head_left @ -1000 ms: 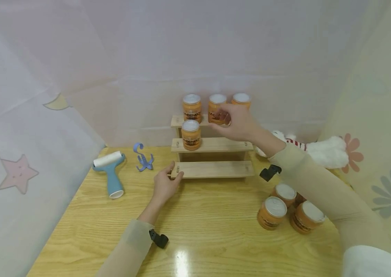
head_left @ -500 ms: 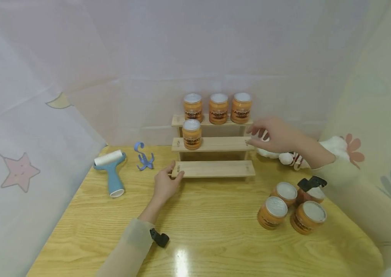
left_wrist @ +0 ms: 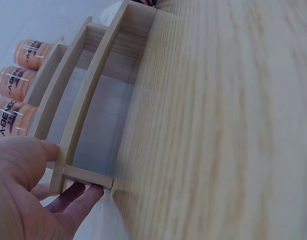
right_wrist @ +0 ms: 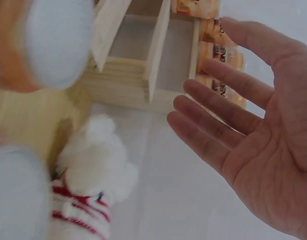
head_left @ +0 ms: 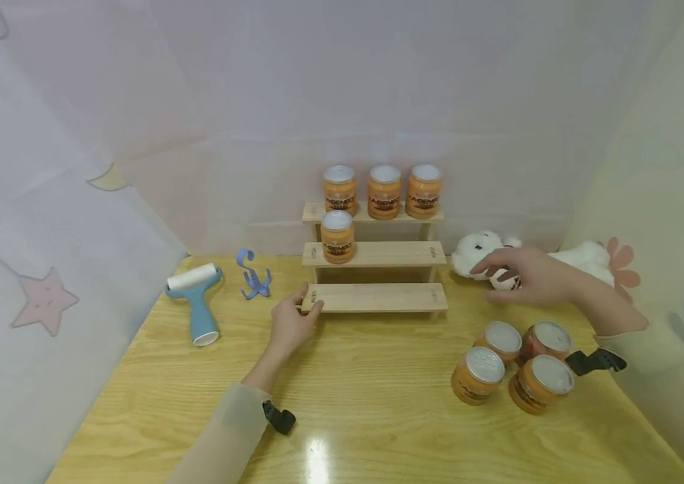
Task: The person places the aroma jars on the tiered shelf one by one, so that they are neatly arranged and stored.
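My left hand [head_left: 292,323] holds the left end of a three-step wooden display rack [head_left: 378,296], thumb over the lowest board and fingers against its side support in the left wrist view. Three orange jars [head_left: 384,193] with silvery lids line the top step. One more jar [head_left: 338,238] stands at the left of the middle step. Nothing is in my right hand [head_left: 535,275], which hovers right of the rack with fingers spread apart, overlapping a white plush toy [head_left: 473,252] in the head view. Several orange jars [head_left: 477,376] stand grouped on the table below that hand.
A blue-handled lint roller [head_left: 199,306] and a blue hook hanger [head_left: 253,275] lie on the table [head_left: 342,376] left of the rack. A pale printed cloth [head_left: 257,181] rises behind and along both sides.
My right hand has left the top-step jars and moved right and down, past the rack's end to above the plush toy. The left hand stays on the rack.
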A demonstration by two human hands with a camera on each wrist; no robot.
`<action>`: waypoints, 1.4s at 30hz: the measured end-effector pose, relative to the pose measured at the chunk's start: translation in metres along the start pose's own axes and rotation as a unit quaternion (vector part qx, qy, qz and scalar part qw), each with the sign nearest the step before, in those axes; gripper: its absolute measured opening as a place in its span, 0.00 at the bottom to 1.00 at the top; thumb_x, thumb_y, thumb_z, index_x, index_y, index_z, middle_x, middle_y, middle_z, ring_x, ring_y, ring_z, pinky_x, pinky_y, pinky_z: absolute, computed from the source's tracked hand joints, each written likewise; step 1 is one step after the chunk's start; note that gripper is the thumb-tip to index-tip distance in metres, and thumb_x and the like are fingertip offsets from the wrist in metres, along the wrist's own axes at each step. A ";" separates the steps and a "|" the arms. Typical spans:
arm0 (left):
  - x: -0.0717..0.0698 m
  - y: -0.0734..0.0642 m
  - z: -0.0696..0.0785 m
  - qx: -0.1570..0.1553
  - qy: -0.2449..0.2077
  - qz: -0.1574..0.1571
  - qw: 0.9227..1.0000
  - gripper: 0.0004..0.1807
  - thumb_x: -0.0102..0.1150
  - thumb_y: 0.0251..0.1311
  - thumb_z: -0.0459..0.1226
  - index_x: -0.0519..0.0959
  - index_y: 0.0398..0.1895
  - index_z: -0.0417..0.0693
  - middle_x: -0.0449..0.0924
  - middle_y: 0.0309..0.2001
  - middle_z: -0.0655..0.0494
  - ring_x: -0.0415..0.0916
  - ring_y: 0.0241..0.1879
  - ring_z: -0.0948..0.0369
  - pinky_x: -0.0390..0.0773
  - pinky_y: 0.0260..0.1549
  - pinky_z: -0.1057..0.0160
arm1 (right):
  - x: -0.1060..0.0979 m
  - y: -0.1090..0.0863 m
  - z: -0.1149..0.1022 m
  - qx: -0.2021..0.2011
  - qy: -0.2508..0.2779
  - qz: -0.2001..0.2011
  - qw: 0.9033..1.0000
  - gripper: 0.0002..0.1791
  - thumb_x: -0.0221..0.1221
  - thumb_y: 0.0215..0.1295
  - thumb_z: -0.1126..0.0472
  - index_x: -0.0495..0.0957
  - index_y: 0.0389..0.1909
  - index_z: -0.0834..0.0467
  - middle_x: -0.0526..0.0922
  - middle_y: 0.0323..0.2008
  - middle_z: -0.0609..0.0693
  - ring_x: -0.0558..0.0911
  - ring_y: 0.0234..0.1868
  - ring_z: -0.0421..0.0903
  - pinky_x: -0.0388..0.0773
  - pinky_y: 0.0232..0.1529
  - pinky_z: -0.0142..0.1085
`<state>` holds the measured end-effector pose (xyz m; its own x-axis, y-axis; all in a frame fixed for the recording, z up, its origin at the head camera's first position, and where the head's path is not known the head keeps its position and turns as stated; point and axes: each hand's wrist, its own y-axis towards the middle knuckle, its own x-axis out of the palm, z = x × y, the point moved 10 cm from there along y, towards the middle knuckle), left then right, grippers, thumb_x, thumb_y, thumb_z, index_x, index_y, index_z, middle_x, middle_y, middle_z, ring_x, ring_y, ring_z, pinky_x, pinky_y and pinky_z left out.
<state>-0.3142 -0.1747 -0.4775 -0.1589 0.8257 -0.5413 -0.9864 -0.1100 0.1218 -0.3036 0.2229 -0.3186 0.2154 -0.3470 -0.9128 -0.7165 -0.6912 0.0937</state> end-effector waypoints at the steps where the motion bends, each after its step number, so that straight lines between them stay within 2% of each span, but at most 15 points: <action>1: 0.000 0.000 0.000 0.001 0.001 0.001 1.000 0.36 0.67 0.73 0.44 0.68 0.78 0.41 0.76 0.72 0.38 0.89 0.39 0.52 0.86 0.27 0.69 | 0.004 -0.006 0.003 0.001 0.005 -0.003 1.000 0.19 0.73 0.68 0.56 0.84 0.59 0.48 0.87 0.54 0.43 0.89 0.50 0.45 0.90 0.46 0.37; 6: 0.001 0.000 0.000 0.001 -0.003 0.002 1.000 0.36 0.66 0.73 0.44 0.68 0.78 0.40 0.75 0.73 0.38 0.86 0.31 0.55 0.84 0.22 0.69 | 0.020 -0.030 0.011 -0.001 0.017 -0.015 1.000 0.25 0.76 0.64 0.52 0.83 0.61 0.46 0.87 0.59 0.42 0.86 0.55 0.38 0.89 0.50 0.37; 12: 0.001 -0.002 -0.001 -0.004 -0.008 0.000 1.000 0.36 0.67 0.73 0.44 0.67 0.79 0.40 0.75 0.73 0.37 0.86 0.33 0.59 0.84 0.24 0.70 | 0.036 -0.040 0.015 -0.008 0.033 -0.029 0.999 0.29 0.78 0.62 0.51 0.81 0.63 0.49 0.86 0.60 0.46 0.82 0.59 0.31 0.89 0.54 0.41; 14: 0.001 -0.002 -0.001 -0.004 -0.009 0.000 1.000 0.36 0.67 0.73 0.45 0.67 0.79 0.40 0.75 0.73 0.37 0.85 0.29 0.60 0.83 0.22 0.70 | 0.040 -0.042 0.016 -0.006 0.037 -0.040 0.999 0.30 0.78 0.61 0.50 0.81 0.63 0.50 0.86 0.60 0.47 0.81 0.59 0.31 0.89 0.53 0.41; 19: 0.001 -0.002 -0.001 0.000 -0.008 0.002 1.000 0.36 0.66 0.73 0.45 0.68 0.79 0.41 0.77 0.71 0.37 0.79 0.21 0.63 0.81 0.19 0.70 | 0.048 -0.046 0.017 0.010 0.035 -0.077 0.996 0.33 0.77 0.62 0.46 0.80 0.66 0.52 0.85 0.63 0.50 0.83 0.63 0.49 0.89 0.53 0.45; 22: 0.000 -0.003 0.000 0.000 -0.011 0.004 1.000 0.36 0.66 0.73 0.45 0.68 0.79 0.41 0.79 0.69 0.37 0.83 0.26 0.62 0.83 0.22 0.70 | 0.054 -0.047 0.018 0.016 0.026 -0.096 0.995 0.34 0.77 0.62 0.46 0.80 0.66 0.53 0.84 0.65 0.51 0.82 0.64 0.58 0.89 0.53 0.45; 24: 0.000 -0.003 0.000 -0.001 -0.013 0.004 1.000 0.36 0.66 0.73 0.45 0.68 0.78 0.42 0.79 0.69 0.38 0.86 0.30 0.59 0.84 0.23 0.70 | 0.058 -0.047 0.019 0.020 0.025 -0.105 0.994 0.34 0.77 0.62 0.45 0.81 0.66 0.53 0.84 0.65 0.52 0.83 0.64 0.59 0.89 0.52 0.43; 29: 0.000 -0.002 0.001 0.001 -0.006 0.005 1.000 0.36 0.66 0.73 0.45 0.68 0.78 0.42 0.78 0.71 0.38 0.89 0.36 0.51 0.84 0.24 0.70 | 0.066 -0.050 0.023 0.034 0.064 -0.135 0.988 0.33 0.78 0.60 0.47 0.82 0.64 0.53 0.85 0.62 0.53 0.86 0.58 0.51 0.90 0.48 0.36; 32: 0.000 -0.002 0.001 -0.001 -0.005 0.007 1.000 0.36 0.66 0.73 0.45 0.69 0.78 0.41 0.78 0.70 0.37 0.89 0.37 0.52 0.84 0.24 0.70 | 0.070 -0.051 0.023 0.032 0.077 -0.147 0.986 0.33 0.79 0.59 0.50 0.81 0.64 0.54 0.85 0.59 0.51 0.86 0.55 0.46 0.89 0.47 0.35; 42: -0.001 -0.002 0.002 0.001 0.002 0.009 1.000 0.35 0.67 0.73 0.45 0.69 0.78 0.41 0.80 0.67 0.35 0.85 0.28 0.58 0.81 0.21 0.72 | 0.074 -0.054 0.031 0.033 0.106 -0.148 0.983 0.32 0.77 0.62 0.51 0.80 0.65 0.54 0.85 0.60 0.51 0.87 0.56 0.43 0.89 0.47 0.32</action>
<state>-0.3120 -0.1742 -0.4758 -0.1767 0.8216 -0.5420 -0.9834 -0.1241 0.1325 -0.2694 0.2540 -0.4040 0.5493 -0.2670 -0.7918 -0.6417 -0.7418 -0.1950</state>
